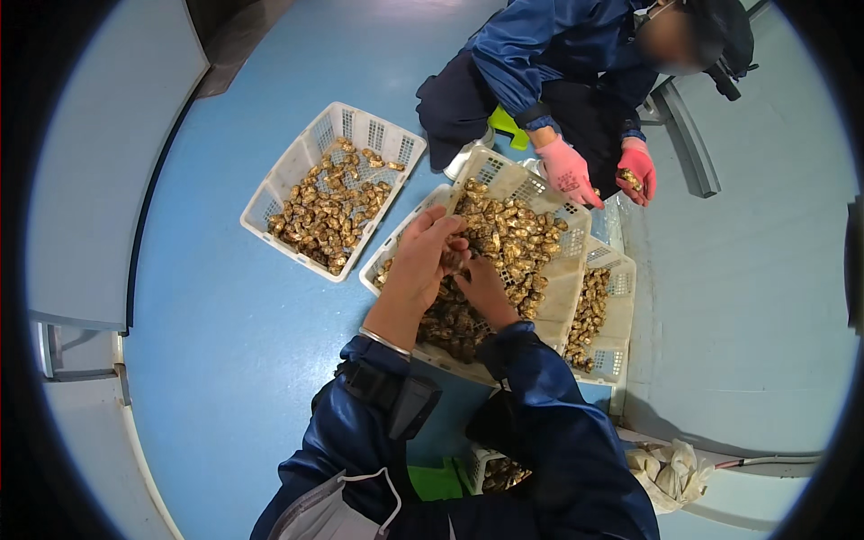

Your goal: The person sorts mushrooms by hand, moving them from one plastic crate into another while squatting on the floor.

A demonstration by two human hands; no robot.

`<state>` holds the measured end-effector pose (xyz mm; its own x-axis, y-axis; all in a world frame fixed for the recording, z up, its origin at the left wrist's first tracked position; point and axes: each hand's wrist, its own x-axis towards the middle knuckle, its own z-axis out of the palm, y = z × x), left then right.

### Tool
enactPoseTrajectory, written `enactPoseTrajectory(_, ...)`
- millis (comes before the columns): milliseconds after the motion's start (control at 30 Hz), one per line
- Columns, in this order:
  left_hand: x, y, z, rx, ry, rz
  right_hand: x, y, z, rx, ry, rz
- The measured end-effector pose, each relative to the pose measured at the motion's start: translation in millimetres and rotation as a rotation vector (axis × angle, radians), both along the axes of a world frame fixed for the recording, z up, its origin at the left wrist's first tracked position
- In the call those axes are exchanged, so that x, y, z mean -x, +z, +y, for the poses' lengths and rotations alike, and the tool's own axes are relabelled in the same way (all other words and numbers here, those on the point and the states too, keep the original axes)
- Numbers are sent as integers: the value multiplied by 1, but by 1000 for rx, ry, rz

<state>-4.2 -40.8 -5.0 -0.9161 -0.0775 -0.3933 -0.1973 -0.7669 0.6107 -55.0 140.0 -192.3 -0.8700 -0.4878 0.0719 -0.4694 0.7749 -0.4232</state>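
My left hand (pixel 416 263) is raised over a white plastic crate (pixel 565 301), its fingers closed round a small brown lump, seemingly a mushroom (pixel 453 260). Close against it, my right hand (pixel 487 290) has its fingers bent together at the same piece. Whatever the right fingers grip is mostly hidden. Below both hands, the crate holds a pile of brown and cream mottled mushrooms (pixel 511 236); those nearest me lie in shadow.
Another white crate (pixel 256 209) of mushrooms stands on the blue floor (pixel 216 297) at left. A third crate (pixel 621 315) sits partly under the middle one. A co-worker in pink gloves (pixel 567 169) squats opposite, holding a mushroom. A whitish bag (pixel 670 472) lies at lower right.
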Motion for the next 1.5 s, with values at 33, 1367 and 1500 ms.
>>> enactPoseTrajectory(33,1,-2,0,35,-14,-12,0,10,4,92,-64,-128)
enactPoseTrajectory(1367,5,0,-5,147,22,46,-2,23,27,416,-242,-207)
enactPoseTrajectory(1500,0,-1,-7,159,16,57,-25,65,32,1092,-419,-689)
